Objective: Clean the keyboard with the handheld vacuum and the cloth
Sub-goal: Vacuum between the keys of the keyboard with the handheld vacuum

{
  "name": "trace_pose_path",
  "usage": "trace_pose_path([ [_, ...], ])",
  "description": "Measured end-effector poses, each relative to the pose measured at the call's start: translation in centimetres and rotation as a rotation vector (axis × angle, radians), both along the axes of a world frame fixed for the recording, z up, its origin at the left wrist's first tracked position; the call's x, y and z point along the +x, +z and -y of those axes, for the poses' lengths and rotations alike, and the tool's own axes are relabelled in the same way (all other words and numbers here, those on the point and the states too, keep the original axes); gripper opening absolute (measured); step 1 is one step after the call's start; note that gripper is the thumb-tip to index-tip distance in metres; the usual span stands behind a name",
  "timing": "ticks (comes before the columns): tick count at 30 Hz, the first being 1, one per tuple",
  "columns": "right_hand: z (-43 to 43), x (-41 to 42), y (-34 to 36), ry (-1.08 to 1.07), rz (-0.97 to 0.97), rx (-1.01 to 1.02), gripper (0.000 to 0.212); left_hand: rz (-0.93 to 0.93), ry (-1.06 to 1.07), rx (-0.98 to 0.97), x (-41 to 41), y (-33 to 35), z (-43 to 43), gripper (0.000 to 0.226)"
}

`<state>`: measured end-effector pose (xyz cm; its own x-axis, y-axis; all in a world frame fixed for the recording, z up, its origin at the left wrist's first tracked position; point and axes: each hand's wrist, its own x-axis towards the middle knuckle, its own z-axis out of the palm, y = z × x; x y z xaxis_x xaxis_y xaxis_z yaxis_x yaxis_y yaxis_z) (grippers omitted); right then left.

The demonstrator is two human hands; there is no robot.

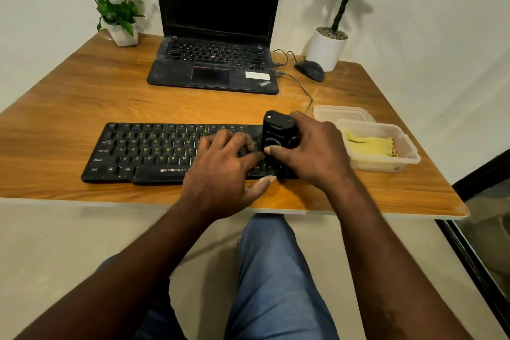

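Above a denim knee (276, 257), the right hand (314, 154) clasped mid-body the likely light, rigid handheld vacuum (277, 125) at three o'clock on the Zebronics keyboard (143, 150), left hand (220, 171) flat.

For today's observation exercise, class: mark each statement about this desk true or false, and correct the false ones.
1. The right hand grips the handheld vacuum at the right end of the keyboard. True.
2. The yellow cloth lies spread over the keys. False: it lies in the clear plastic container to the right of the keyboard.
3. The left hand rests on the keyboard. True.
4. The laptop is closed. False: it stands open with a dark screen.
5. The mouse sits at the table's back left. False: it lies at the back right, beside the white plant pot.
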<state>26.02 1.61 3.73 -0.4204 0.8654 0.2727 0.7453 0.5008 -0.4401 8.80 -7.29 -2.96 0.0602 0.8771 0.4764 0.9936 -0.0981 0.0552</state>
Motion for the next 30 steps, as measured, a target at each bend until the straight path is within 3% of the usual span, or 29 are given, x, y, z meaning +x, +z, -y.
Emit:
trace_pose_path([
  [5,-0.4,2.6,0.1,-0.131,-0.092,-0.045,0.052,-0.001,0.006,0.003,-0.1,0.1,-0.1,0.061],
  [12,0.8,3.4,0.4,-0.085,-0.005,-0.026,0.054,0.007,0.014,-0.005,-0.1,-0.2,-0.3,0.059],
  [19,-1.5,1.3,0.3,-0.116,-0.180,-0.029,0.052,-0.005,0.013,-0.011,0.0,-0.2,-0.1,0.061],
  [25,-3.3,0.0,0.1,-0.212,-0.068,0.065,0.058,-0.007,0.011,-0.017,0.0,-0.1,-0.1,0.061],
  [30,-2.0,-1.1,-0.3,-0.043,-0.093,-0.042,0.052,-0.010,0.012,-0.015,0.0,-0.1,0.1,0.062],
])
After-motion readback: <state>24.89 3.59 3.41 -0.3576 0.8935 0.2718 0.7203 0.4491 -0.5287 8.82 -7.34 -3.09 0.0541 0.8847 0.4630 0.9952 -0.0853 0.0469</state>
